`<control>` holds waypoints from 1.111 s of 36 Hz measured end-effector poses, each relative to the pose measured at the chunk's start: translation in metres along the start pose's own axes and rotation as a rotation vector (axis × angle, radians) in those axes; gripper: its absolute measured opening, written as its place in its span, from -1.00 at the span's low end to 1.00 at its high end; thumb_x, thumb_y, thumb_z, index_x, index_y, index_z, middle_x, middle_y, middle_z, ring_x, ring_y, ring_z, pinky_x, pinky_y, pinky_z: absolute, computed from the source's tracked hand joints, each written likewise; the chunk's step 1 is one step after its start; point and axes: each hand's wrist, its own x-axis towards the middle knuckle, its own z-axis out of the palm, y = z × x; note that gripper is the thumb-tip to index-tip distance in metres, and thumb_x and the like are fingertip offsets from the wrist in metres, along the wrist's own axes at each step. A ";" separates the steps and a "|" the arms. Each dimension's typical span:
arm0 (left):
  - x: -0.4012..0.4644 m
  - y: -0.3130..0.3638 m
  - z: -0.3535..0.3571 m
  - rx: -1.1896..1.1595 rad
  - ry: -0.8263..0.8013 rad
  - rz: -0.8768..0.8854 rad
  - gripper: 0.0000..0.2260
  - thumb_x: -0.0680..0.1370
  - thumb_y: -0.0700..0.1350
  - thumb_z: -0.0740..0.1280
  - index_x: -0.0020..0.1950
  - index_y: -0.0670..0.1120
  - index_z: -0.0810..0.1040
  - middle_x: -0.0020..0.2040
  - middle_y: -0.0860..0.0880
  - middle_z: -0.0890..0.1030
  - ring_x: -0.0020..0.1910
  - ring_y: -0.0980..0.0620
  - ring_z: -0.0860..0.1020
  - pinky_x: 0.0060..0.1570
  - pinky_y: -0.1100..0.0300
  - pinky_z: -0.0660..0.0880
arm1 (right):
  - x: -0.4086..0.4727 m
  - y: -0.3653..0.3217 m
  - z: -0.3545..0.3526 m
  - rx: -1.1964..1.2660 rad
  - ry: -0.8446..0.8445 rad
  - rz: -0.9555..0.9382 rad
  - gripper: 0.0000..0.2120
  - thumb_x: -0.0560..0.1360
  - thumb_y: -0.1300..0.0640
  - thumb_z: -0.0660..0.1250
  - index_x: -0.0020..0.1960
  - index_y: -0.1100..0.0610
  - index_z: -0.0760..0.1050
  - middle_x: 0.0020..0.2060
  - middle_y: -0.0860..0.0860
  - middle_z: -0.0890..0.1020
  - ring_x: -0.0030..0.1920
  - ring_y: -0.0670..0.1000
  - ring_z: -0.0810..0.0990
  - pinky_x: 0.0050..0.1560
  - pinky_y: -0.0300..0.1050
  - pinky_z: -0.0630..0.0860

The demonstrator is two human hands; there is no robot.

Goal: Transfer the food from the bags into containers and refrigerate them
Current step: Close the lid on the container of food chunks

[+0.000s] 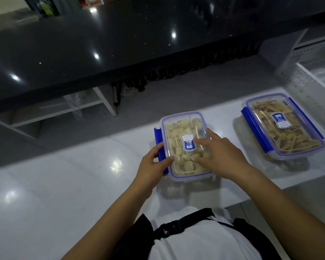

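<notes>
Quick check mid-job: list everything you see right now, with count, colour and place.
Clear plastic container with blue clip latches holding pale chunks: one, clear and blue, lid on, centre of the white counter.
Clear plastic container with blue clip latches holding tan strips: one, clear and blue, lid on, right side of the counter, apart from the first.
Blue-and-white labels: two, one on each lid.
White glossy counter: one, white, foreground.
Black glossy raised countertop: one, black, behind the white counter.
Dark bottles: a row, count unclear, under the black top.
Left hand: grips the near container's left latch and lid edge.
Right hand: fingers spread flat on that lid.
</notes>
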 end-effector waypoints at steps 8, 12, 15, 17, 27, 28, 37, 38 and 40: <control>-0.002 -0.002 0.002 0.134 0.050 0.087 -0.35 0.51 -0.07 0.49 0.52 0.20 0.29 0.12 0.12 0.57 -0.11 0.12 0.68 -0.32 0.25 0.62 | -0.008 0.011 0.002 -0.237 -0.017 -0.069 -0.39 0.54 -0.35 0.14 0.55 -0.31 0.09 0.63 -0.07 0.02 0.59 0.17 -0.01 0.49 0.31 0.01; -0.004 -0.005 0.002 0.131 0.055 0.085 -0.45 0.52 -0.09 0.47 0.47 0.17 0.40 0.04 0.14 0.59 -0.06 0.10 0.65 -0.34 0.28 0.60 | -0.012 0.013 0.002 -0.258 -0.029 -0.094 -0.38 0.55 -0.36 0.12 0.56 -0.31 0.07 0.64 -0.05 0.00 0.60 0.16 -0.06 0.52 0.30 -0.04; -0.002 -0.005 0.003 0.173 0.061 0.096 -0.47 0.54 -0.09 0.46 0.47 0.16 0.41 0.05 0.14 0.58 -0.05 0.10 0.64 -0.31 0.24 0.64 | -0.013 0.011 0.004 -0.262 -0.025 -0.097 -0.39 0.56 -0.33 0.13 0.56 -0.30 0.07 0.64 -0.04 -0.01 0.61 0.16 -0.07 0.53 0.30 -0.04; -0.001 -0.004 0.003 0.222 0.062 0.105 -0.46 0.54 -0.07 0.45 0.48 0.16 0.39 0.06 0.15 0.57 -0.05 0.11 0.63 -0.27 0.22 0.64 | -0.014 0.008 0.004 -0.250 -0.028 -0.092 -0.40 0.56 -0.33 0.15 0.56 -0.30 0.09 0.64 -0.04 -0.01 0.61 0.17 -0.07 0.53 0.29 -0.03; 0.003 0.007 -0.001 0.131 -0.021 -0.006 -0.42 0.52 -0.14 0.49 0.45 0.20 0.37 0.08 0.11 0.56 -0.02 0.06 0.63 -0.38 0.27 0.58 | 0.005 0.027 -0.012 0.768 0.122 0.130 -0.37 0.50 0.01 0.48 0.46 -0.30 0.31 0.38 -0.22 0.44 0.32 0.02 0.46 -0.20 -0.28 0.52; 0.003 0.009 -0.002 0.127 -0.033 -0.011 -0.41 0.52 -0.15 0.48 0.47 0.19 0.36 0.09 0.10 0.56 -0.01 0.05 0.63 -0.38 0.25 0.58 | 0.010 0.029 -0.013 0.820 0.090 0.193 -0.30 0.49 0.04 0.49 0.51 -0.28 0.26 0.45 -0.11 0.40 0.34 0.06 0.46 -0.16 -0.22 0.52; 0.003 0.010 -0.002 0.109 -0.051 -0.033 -0.39 0.54 -0.16 0.46 0.51 0.18 0.34 0.12 0.04 0.57 0.01 0.01 0.63 -0.36 0.22 0.61 | 0.030 0.042 -0.012 0.984 -0.116 0.362 -0.31 0.43 0.19 0.55 0.45 -0.15 0.37 -0.01 -0.04 0.67 -0.06 0.05 0.68 -0.32 -0.06 0.59; 0.003 0.010 -0.002 0.105 -0.051 -0.033 -0.39 0.53 -0.16 0.46 0.51 0.18 0.34 0.13 0.03 0.57 0.02 0.01 0.63 -0.36 0.22 0.61 | 0.029 0.041 -0.012 0.971 -0.083 0.345 -0.31 0.41 0.19 0.56 0.45 -0.13 0.38 0.01 -0.07 0.66 -0.05 0.02 0.67 -0.35 -0.10 0.58; 0.003 0.010 -0.002 0.098 -0.049 -0.033 -0.38 0.53 -0.16 0.46 0.52 0.17 0.33 0.13 0.03 0.57 0.03 0.01 0.63 -0.36 0.22 0.61 | 0.028 0.039 -0.010 0.959 -0.011 0.308 -0.32 0.40 0.22 0.57 0.43 -0.10 0.40 0.00 -0.10 0.66 -0.06 -0.02 0.67 -0.41 -0.19 0.57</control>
